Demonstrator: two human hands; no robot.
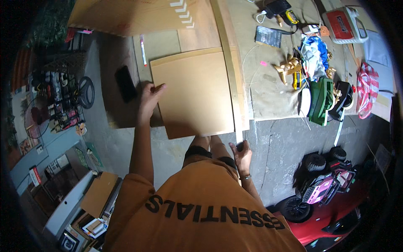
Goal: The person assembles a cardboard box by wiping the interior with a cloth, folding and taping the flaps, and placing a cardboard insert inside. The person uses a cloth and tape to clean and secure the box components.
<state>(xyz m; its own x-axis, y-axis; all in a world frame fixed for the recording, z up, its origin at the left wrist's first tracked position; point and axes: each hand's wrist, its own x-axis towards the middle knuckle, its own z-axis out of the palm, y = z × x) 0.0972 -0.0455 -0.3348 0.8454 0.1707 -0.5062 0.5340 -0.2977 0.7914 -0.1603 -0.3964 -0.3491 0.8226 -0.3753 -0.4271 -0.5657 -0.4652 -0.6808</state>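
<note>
Between both hands: cardboard sheet (194,94) | left hand (149,98) pressing flat on sheet edge | right hand (241,153) closed on knife handle (239,146) beside long straightedge (228,63) | risk: straightedge slipping, blade likely wandering

Left hand (149,98) outstretched, pressing flat; right hand (242,153) gripping.

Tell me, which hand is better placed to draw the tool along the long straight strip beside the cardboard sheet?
Probably the right hand: it already grips a small dark tool at the near end of the long strip. The left hand is pressing the left edge of the cardboard sheet, away from the strip.
</note>
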